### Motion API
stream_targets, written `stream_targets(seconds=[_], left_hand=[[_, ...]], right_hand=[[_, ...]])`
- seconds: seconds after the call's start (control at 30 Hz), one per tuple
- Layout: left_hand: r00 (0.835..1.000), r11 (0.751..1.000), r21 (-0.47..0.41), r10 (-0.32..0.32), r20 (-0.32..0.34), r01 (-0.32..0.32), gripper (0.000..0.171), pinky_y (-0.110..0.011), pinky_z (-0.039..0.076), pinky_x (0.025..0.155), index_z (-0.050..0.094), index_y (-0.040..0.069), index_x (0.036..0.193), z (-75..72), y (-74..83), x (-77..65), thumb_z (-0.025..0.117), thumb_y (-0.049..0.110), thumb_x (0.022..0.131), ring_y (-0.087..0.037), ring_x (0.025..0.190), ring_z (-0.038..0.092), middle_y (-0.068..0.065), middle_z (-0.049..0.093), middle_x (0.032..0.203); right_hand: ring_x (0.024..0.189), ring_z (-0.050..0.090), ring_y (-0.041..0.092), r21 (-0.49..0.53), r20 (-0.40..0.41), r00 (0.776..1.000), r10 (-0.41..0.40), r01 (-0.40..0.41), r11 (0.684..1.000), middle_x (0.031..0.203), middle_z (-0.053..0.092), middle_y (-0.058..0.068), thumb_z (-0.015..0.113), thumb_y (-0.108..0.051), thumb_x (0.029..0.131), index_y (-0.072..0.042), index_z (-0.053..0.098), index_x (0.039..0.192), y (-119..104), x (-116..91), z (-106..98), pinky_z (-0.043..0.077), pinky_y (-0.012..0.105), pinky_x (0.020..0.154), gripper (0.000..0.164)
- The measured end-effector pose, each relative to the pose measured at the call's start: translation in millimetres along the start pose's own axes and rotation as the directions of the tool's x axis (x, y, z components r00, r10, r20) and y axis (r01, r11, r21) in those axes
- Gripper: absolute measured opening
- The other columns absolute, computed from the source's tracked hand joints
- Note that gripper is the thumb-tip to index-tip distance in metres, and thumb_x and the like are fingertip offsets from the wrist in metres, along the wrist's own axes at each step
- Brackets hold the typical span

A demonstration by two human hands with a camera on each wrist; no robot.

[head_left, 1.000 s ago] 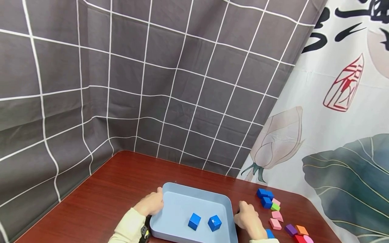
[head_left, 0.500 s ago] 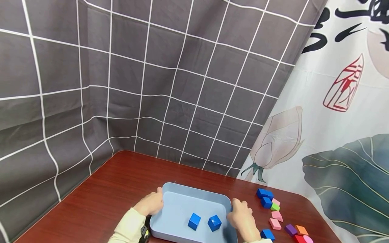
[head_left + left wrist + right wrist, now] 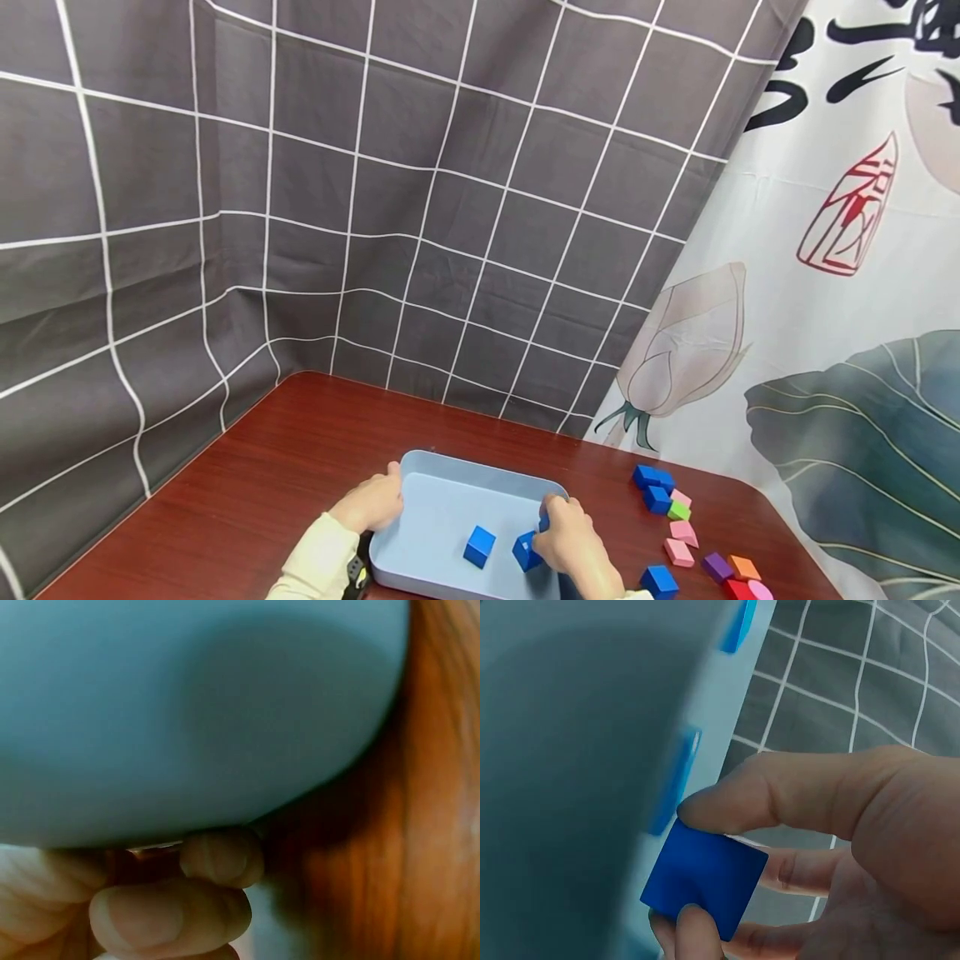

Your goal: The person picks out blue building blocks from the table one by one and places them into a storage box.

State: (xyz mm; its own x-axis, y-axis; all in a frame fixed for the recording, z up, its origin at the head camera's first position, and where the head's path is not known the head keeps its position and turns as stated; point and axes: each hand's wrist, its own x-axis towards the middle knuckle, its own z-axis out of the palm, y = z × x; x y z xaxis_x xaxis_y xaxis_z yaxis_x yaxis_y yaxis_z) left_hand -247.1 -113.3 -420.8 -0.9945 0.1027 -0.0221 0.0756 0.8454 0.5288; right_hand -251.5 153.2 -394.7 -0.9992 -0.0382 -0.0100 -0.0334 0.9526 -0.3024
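A shallow light-blue tray (image 3: 450,500) lies on the table. My left hand (image 3: 372,502) grips its left side; the left wrist view has curled fingers (image 3: 165,919) right against the tray wall. My right hand (image 3: 568,537) is over the tray's right side and pinches a blue cube (image 3: 705,874) between thumb and fingers. Two other blue cubes sit on the tray floor: one near the middle (image 3: 479,547), the other (image 3: 523,553) right beside my right hand and partly hidden by it.
On the table's right lie several more blue cubes (image 3: 657,500), pink blocks (image 3: 679,552), a green block (image 3: 679,511), a purple block (image 3: 717,568), an orange block (image 3: 745,568) and red and pink pieces. A single blue cube (image 3: 660,581) is nearer. A grey checked curtain (image 3: 420,208) hangs behind.
My right hand has moved left from beside the tray to over its right side, with the blue cube now visible in its fingers. The left hand has stayed in place.
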Motion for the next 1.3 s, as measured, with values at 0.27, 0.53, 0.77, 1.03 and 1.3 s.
stream_targets(seconds=[0.27,0.53,0.77,1.03,1.3], left_hand=[[1.0,1.0,0.003,0.013,-0.013,-0.013,0.051,-0.039,0.04,0.058,0.022,-0.015,0.122,0.6,-0.1,-0.4,0.044,0.008,0.081,-0.023,0.067,0.05,-0.021,0.051,0.083],[1.0,1.0,-0.012,0.011,0.004,-0.011,0.051,-0.037,0.04,0.057,0.021,-0.014,0.122,0.0,-0.7,-1.2,0.044,0.008,0.082,-0.023,0.065,0.049,-0.02,0.051,0.081],[1.0,1.0,-0.008,0.015,0.003,-0.015,0.052,-0.039,0.039,0.059,0.021,-0.014,0.122,-0.4,-1.1,-0.3,0.044,0.009,0.082,-0.024,0.069,0.049,-0.023,0.05,0.088],[1.0,1.0,-0.009,0.018,-0.002,-0.018,0.051,-0.038,0.039,0.058,0.022,-0.014,0.122,0.7,-1.0,0.8,0.043,0.009,0.082,-0.024,0.067,0.049,-0.021,0.051,0.085],[0.999,1.0,-0.005,0.03,-0.012,-0.03,0.052,-0.038,0.04,0.059,0.021,-0.015,0.122,1.4,-2.8,0.9,0.043,0.008,0.082,-0.024,0.07,0.05,-0.024,0.051,0.09]], right_hand=[[0.062,0.042,0.022,-0.006,0.015,0.999,-0.038,0.038,0.999,0.07,0.043,0.007,0.072,-0.015,0.057,-0.011,0.055,0.078,0,8,18,0.039,0.039,0.049,0.027],[0.066,0.041,0.022,0.007,0.072,0.991,-0.111,0.111,0.994,0.073,0.044,0.006,0.071,-0.017,0.06,-0.009,0.055,0.079,-13,-5,11,0.04,0.04,0.053,0.026],[0.066,0.041,0.023,0.06,0.092,0.975,-0.2,0.195,0.979,0.072,0.042,0.007,0.069,-0.014,0.061,-0.007,0.055,0.082,-32,-25,-7,0.04,0.04,0.055,0.026],[0.067,0.042,0.023,0.083,0.116,0.966,-0.232,0.223,0.971,0.075,0.042,0.009,0.068,-0.012,0.063,-0.006,0.055,0.085,-40,-31,-4,0.042,0.042,0.055,0.026],[0.068,0.043,0.022,0.139,0.139,0.934,-0.329,0.31,0.94,0.077,0.043,0.007,0.069,-0.013,0.064,-0.007,0.056,0.086,-44,-33,-1,0.043,0.042,0.058,0.027]])
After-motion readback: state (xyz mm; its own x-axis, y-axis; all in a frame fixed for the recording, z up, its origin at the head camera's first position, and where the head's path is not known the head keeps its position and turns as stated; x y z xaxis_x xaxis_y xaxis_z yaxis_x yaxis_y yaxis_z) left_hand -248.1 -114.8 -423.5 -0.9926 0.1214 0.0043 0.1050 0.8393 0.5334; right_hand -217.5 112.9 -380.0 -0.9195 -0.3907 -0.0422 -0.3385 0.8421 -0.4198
